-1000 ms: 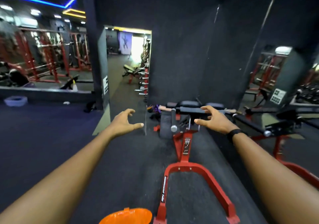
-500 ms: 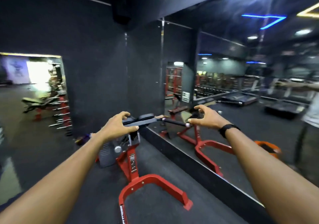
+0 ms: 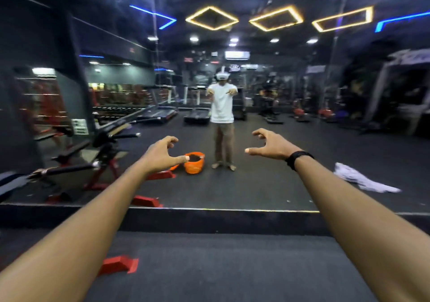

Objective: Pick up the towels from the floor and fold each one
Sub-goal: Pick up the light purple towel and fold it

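I face a wall mirror. A crumpled white towel [image 3: 363, 180] shows in the mirror, lying on the dark floor at the right. My left hand [image 3: 161, 154] and my right hand [image 3: 271, 144] are stretched out in front of me at chest height, fingers loosely curled, holding nothing. A black band sits on my right wrist. An orange basket [image 3: 195, 163] also shows in the mirror, just right of my left hand. No towel is seen on the real floor below me.
The mirror's black base ledge [image 3: 209, 220] runs across the floor ahead. A red and black gym bench [image 3: 100, 152] stands at the left, its red foot [image 3: 118, 264] near my left arm. My reflection [image 3: 222, 115] stands in the mirror's centre.
The view has swung to the right, from the bench and dark wall to the mirror straight on. Both arms stay outstretched and hold nothing. The towel's reflection has come into sight.
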A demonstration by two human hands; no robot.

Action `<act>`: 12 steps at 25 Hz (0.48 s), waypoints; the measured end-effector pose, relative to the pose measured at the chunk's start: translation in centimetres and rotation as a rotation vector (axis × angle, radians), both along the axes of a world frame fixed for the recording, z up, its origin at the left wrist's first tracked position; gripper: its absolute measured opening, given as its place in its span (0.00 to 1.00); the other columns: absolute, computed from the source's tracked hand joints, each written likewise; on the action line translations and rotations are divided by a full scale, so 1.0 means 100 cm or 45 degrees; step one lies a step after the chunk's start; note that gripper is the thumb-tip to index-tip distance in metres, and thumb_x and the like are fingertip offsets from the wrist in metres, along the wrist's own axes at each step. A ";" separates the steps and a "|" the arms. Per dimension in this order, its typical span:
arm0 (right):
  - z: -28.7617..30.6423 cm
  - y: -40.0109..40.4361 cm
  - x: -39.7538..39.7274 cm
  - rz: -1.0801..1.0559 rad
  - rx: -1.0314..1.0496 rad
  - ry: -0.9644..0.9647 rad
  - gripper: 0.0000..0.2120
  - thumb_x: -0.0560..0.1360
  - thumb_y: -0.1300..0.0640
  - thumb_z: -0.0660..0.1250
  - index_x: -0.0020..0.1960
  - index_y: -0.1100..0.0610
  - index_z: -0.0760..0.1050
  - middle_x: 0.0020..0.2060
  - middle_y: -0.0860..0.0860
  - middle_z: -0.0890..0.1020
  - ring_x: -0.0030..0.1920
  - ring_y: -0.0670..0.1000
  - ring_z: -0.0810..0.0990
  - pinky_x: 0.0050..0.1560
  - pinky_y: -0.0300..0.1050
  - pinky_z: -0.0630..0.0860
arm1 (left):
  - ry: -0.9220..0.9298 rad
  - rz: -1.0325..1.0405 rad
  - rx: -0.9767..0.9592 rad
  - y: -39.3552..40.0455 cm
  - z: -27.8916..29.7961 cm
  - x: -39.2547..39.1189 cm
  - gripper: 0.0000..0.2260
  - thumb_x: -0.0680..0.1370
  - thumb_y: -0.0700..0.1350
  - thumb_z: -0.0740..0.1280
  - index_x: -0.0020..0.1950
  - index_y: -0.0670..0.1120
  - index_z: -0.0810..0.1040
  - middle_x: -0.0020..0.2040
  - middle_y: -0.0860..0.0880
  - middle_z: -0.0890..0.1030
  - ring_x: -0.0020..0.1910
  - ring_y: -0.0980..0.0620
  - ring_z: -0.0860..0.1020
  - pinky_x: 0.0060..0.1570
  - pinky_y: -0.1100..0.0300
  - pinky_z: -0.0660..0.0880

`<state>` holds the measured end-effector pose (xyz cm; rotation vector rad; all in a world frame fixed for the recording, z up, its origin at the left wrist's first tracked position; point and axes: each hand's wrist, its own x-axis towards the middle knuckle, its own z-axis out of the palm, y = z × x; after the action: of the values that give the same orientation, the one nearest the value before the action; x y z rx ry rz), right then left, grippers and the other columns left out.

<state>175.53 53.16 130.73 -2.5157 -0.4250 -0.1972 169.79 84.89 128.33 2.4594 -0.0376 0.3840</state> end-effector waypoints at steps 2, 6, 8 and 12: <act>0.001 -0.054 -0.020 -0.126 0.007 0.025 0.35 0.70 0.43 0.73 0.71 0.53 0.65 0.70 0.56 0.70 0.69 0.54 0.69 0.64 0.46 0.67 | -0.020 -0.112 -0.011 -0.048 0.001 0.015 0.32 0.69 0.55 0.75 0.69 0.47 0.69 0.65 0.45 0.75 0.63 0.48 0.73 0.63 0.54 0.70; -0.003 -0.179 -0.085 -0.439 0.018 0.021 0.34 0.71 0.45 0.73 0.71 0.55 0.65 0.70 0.55 0.70 0.69 0.53 0.69 0.64 0.44 0.65 | -0.011 -0.429 0.038 -0.176 0.003 0.026 0.31 0.70 0.55 0.74 0.70 0.46 0.69 0.65 0.45 0.75 0.63 0.48 0.74 0.62 0.57 0.69; -0.008 -0.233 -0.123 -0.572 0.033 0.042 0.35 0.70 0.44 0.73 0.71 0.54 0.66 0.70 0.54 0.70 0.69 0.52 0.70 0.63 0.44 0.66 | 0.003 -0.564 0.017 -0.237 -0.001 0.021 0.31 0.70 0.55 0.74 0.69 0.47 0.69 0.65 0.45 0.75 0.63 0.48 0.74 0.62 0.57 0.69; -0.022 -0.327 -0.209 -0.801 0.013 0.059 0.34 0.69 0.45 0.74 0.70 0.55 0.67 0.68 0.55 0.72 0.69 0.52 0.70 0.63 0.41 0.65 | 0.015 -0.810 0.007 -0.348 -0.014 -0.009 0.29 0.71 0.55 0.74 0.68 0.47 0.70 0.64 0.46 0.74 0.63 0.50 0.74 0.58 0.60 0.68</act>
<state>154.61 20.41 128.56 -2.5608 0.3981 -0.3750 168.88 50.11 126.90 2.2982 -0.7905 0.0858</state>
